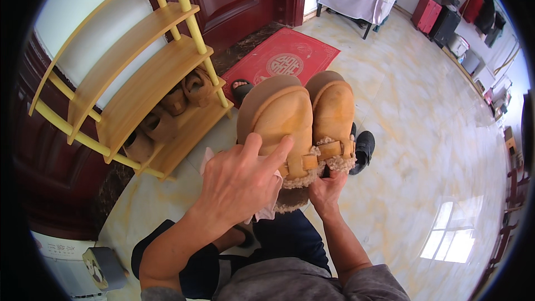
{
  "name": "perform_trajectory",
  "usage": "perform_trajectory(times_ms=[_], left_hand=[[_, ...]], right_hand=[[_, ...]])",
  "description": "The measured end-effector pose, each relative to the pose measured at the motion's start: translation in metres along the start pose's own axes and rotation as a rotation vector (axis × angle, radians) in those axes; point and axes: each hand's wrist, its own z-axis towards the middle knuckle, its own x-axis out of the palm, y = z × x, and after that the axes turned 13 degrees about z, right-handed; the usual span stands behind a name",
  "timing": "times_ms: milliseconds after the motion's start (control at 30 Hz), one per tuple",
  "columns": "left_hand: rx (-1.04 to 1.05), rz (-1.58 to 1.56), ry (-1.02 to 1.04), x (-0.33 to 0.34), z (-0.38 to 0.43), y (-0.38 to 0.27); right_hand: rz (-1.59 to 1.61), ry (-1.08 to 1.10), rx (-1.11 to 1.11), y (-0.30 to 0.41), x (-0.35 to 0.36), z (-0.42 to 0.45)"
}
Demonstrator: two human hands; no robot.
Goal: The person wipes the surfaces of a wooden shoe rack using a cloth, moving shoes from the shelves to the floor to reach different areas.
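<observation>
Two tan suede slip-on shoes with fleece lining and buckled straps are held up before me, toes away from me: a left-hand shoe (284, 113) and a right-hand shoe (333, 108). My right hand (328, 190) grips the pair at the fleecy openings, its other fingers hidden behind them. A pale pink cloth (267, 211) is bunched under my left hand (236, 179). Two extended fingers of that hand lie over the upper of the left-hand shoe, where darker patches show. Whether those fingertips touch the suede I cannot tell.
To the left stands a wooden shoe rack (154, 83) with several brown shoes (173, 98) on its lowest shelf. A red doormat (288, 56) lies by the dark red door (234, 0). A black shoe (364, 150) and a sandalled foot (240, 88) are beyond the held pair.
</observation>
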Motion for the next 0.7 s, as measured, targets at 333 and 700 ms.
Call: perform_trajectory(times_ms=[333, 700], left_hand=[[-0.006, 0.015, 0.198, -0.025, 0.006, -0.021], [-0.008, -0.041, 0.257, -0.027, 0.046, -0.039]], right_hand=[[-0.406, 0.058, -0.276, 0.004, -0.016, 0.004], [-0.46, 0.23, -0.107, 0.007, -0.035, -0.003]])
